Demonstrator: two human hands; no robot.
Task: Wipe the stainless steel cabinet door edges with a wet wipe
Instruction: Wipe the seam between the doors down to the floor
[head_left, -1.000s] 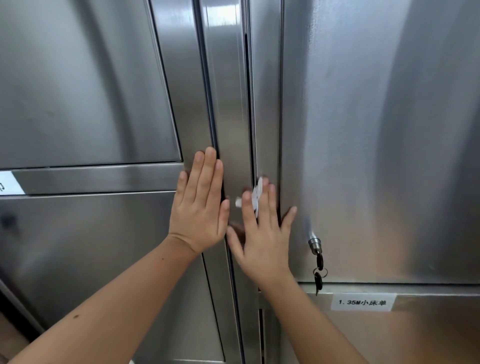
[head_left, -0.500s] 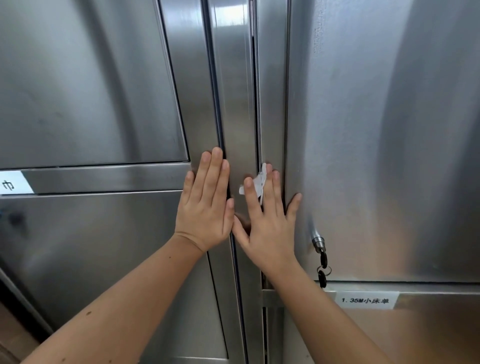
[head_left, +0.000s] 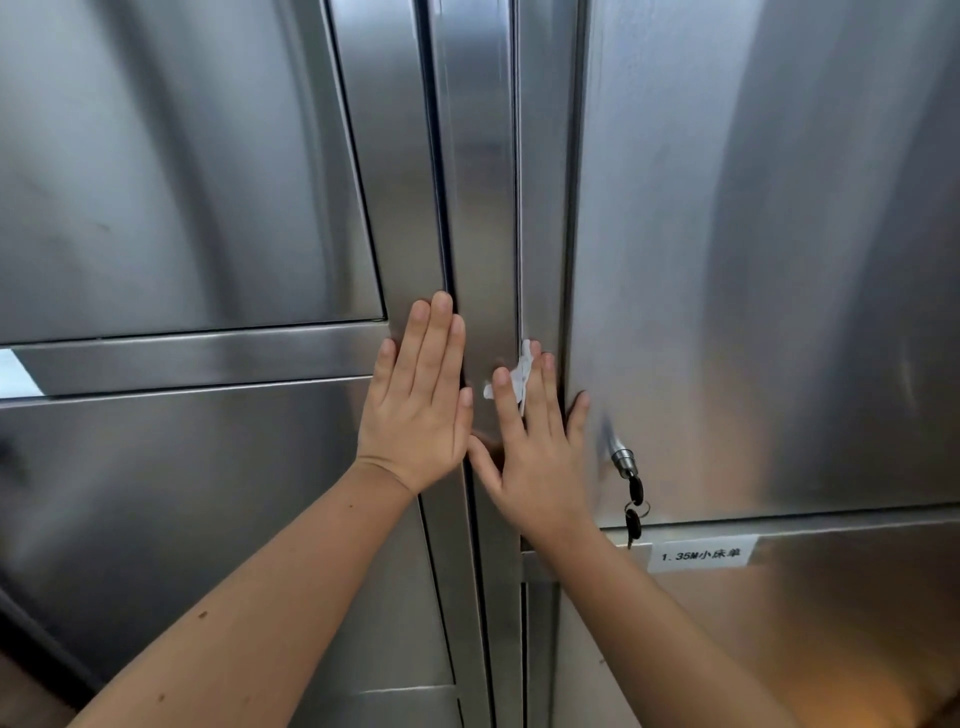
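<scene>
Stainless steel cabinet doors fill the view. My left hand (head_left: 418, 405) lies flat with straight fingers on the frame of the left door (head_left: 384, 208), beside the central vertical strip (head_left: 480, 208). My right hand (head_left: 530, 441) presses a small crumpled white wet wipe (head_left: 519, 376) under straight fingers against the vertical seam at the edge of the right door (head_left: 727, 260). Only a bit of the wipe shows between the fingers.
A lock with hanging keys (head_left: 631, 499) sits on the right door just right of my right hand. A white label (head_left: 701, 553) is stuck below it. Another white label (head_left: 13, 371) shows at the left edge on a horizontal rail.
My right hand slid the wipe upward along the door seam. The left hand stayed flat on the left door frame.
</scene>
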